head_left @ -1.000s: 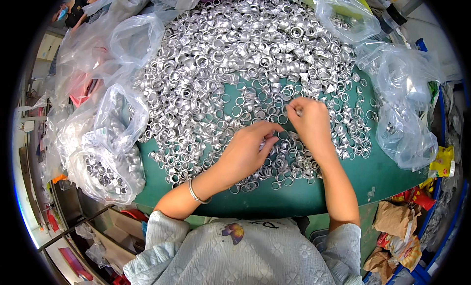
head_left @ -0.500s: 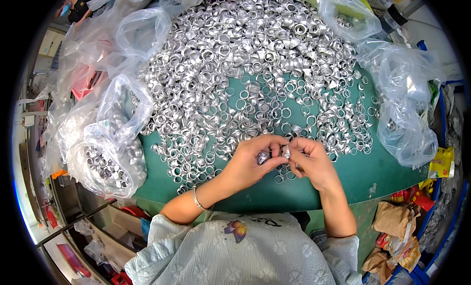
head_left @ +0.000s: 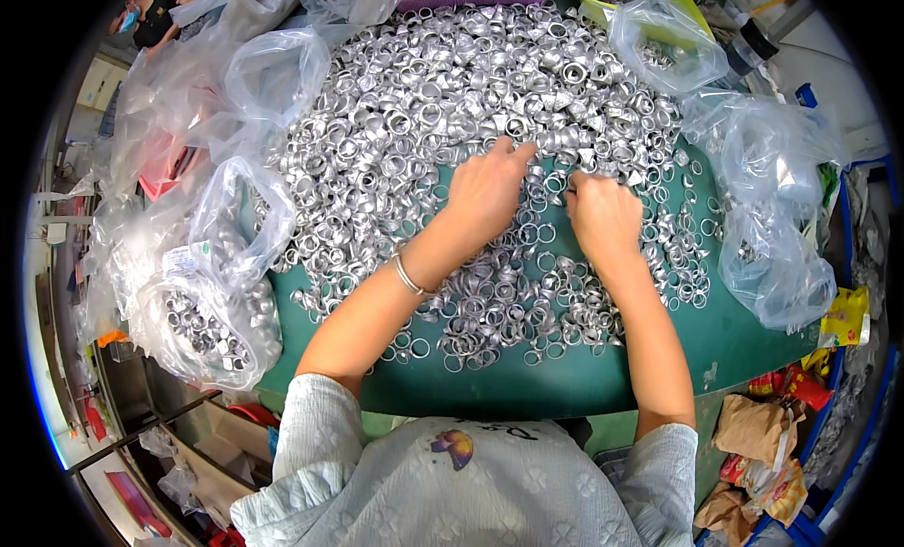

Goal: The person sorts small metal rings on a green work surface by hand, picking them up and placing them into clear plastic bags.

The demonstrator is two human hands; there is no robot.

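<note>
In the head view, a great heap of silver rings (head_left: 443,104) is spread over most of the green table (head_left: 584,378), thick at the far side and thinner toward the near edge. Several clear bags are seen around it: one bag (head_left: 202,326) at the left already holds a good load of rings, and two more at the right, a near bag (head_left: 777,255) and a far bag (head_left: 664,43), hold only a few. By that showing, a small share is judged bagged and by far the larger share is left loose on the table.

Both forearms are stretched forward from the lower edge. The left hand (head_left: 485,194) is laid palm down on the rings near the middle of the heap, fingers spread moderately, the forefinger extended toward the far side. The right hand (head_left: 603,213) is set just beside it, palm down, fingers curled into the rings. Whether any ring is pinched under either palm cannot be told, since the fingertips are partly hidden.
</note>
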